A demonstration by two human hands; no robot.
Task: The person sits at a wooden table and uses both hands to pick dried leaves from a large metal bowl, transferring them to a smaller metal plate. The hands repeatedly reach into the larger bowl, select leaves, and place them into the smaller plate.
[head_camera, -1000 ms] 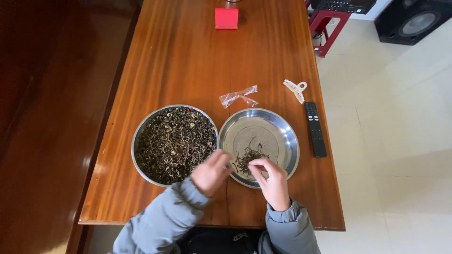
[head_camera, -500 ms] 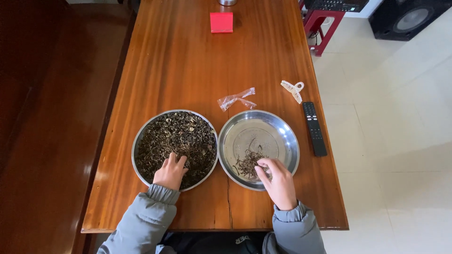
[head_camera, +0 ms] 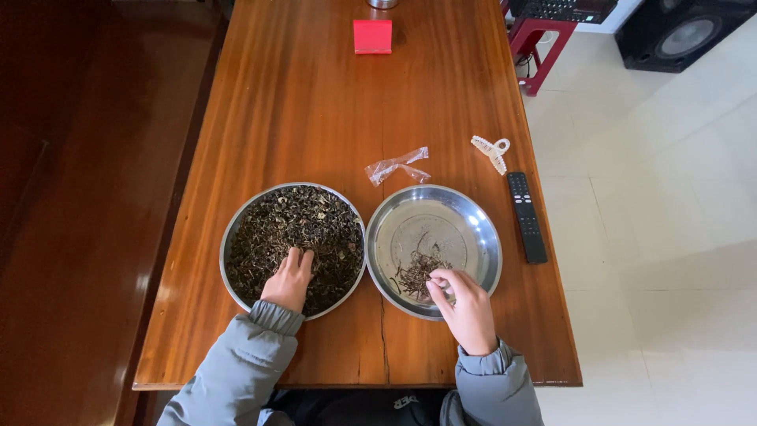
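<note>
Left hand (head_camera: 289,278) palm down in the left steel pan (head_camera: 235,237), fingers close together and pressed into the dark loose tea leaves (head_camera: 296,229) that fill it; nothing visibly gripped. Right hand (head_camera: 465,304) over the near rim of the right steel pan (head_camera: 481,229), fingertips (head_camera: 436,282) pinched narrow just beside a small heap of dark stems (head_camera: 415,274); whether a stem sits between them, cannot tell. Grey padded sleeves (head_camera: 236,367) on both arms. Two round pans side by side, rims touching, near the front edge of a long polished reddish wooden table (head_camera: 315,102). Beyond the right pan, a crumpled clear plastic wrapper (head_camera: 397,165). Further right, a pale hair claw clip (head_camera: 492,151), and near it a black remote control (head_camera: 527,215) along the table's right edge. Far end of the table: a red box (head_camera: 372,36) and the base of a metal cup (head_camera: 382,3). Left of the table, dark wood bench (head_camera: 71,197). Right of it, pale tiled floor (head_camera: 662,237), a red stool (head_camera: 544,47) and a black loudspeaker (head_camera: 678,31).
</note>
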